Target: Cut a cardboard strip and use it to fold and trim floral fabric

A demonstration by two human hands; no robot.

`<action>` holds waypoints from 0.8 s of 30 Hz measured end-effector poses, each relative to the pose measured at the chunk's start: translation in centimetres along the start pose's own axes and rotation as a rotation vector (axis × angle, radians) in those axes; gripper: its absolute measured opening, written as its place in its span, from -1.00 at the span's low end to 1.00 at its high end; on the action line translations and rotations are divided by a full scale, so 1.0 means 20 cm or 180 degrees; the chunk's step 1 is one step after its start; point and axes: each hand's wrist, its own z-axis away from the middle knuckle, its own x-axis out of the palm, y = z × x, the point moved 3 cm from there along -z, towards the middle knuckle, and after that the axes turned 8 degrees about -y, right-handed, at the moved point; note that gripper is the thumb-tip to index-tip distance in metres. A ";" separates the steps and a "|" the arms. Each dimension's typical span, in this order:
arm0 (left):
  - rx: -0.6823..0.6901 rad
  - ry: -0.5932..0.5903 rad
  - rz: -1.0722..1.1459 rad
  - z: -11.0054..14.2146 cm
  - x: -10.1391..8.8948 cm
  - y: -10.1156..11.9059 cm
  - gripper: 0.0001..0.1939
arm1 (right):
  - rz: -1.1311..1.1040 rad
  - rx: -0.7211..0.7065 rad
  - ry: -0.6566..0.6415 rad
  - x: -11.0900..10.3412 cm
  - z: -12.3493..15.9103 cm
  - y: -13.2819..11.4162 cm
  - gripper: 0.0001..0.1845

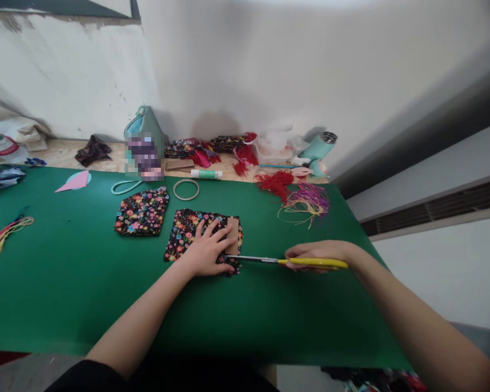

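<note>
My left hand [207, 249] lies spread over a black floral fabric piece [182, 228], its fingers reaching onto a small brown cardboard strip [232, 237] near the fabric's right edge. From the right, my right hand [316, 253] grips yellow-handled scissors [310, 263]. The blades point left, their tip over the fabric by the lower end of the cardboard, close to my left thumb. Whether the blades are parted is too fine to make out. Another black floral fabric piece [142, 212] rests to the left, apart from both hands.
On the green table mat [85, 283] are a ring [185, 189], red threads [274, 184], purple and yellow threads [306, 201] and pink paper [77, 182]. Along the wall stand a glue stick [206, 174], a teal pouch [153, 128], a plastic container [273, 149] and a mint bottle [319, 146].
</note>
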 end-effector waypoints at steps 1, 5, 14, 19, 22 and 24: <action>-0.0007 -0.0004 0.0002 0.00 0.00 0.00 -0.26 | -0.0017 0.0015 -0.0010 0.00 0.00 0.00 -0.50; -0.0022 -0.0003 0.0013 0.00 0.00 0.00 -0.26 | -0.0077 0.0004 -0.0001 0.00 0.00 -0.01 -0.48; -0.0023 -0.0002 0.0051 0.00 0.00 0.00 -0.26 | -0.0135 -0.0197 -0.0114 0.01 -0.03 0.02 -0.50; -0.0023 -0.0016 0.0072 0.00 0.00 0.00 -0.26 | -0.0259 -0.0078 0.0035 0.03 -0.02 0.02 -0.52; -0.0031 -0.0021 0.0066 0.00 -0.01 0.00 -0.26 | -0.0182 -0.0173 0.0089 0.03 -0.03 0.03 -0.51; -0.0028 -0.0023 0.0057 0.00 -0.01 0.00 -0.26 | -0.0063 -0.0202 0.0041 0.03 -0.04 0.04 -0.49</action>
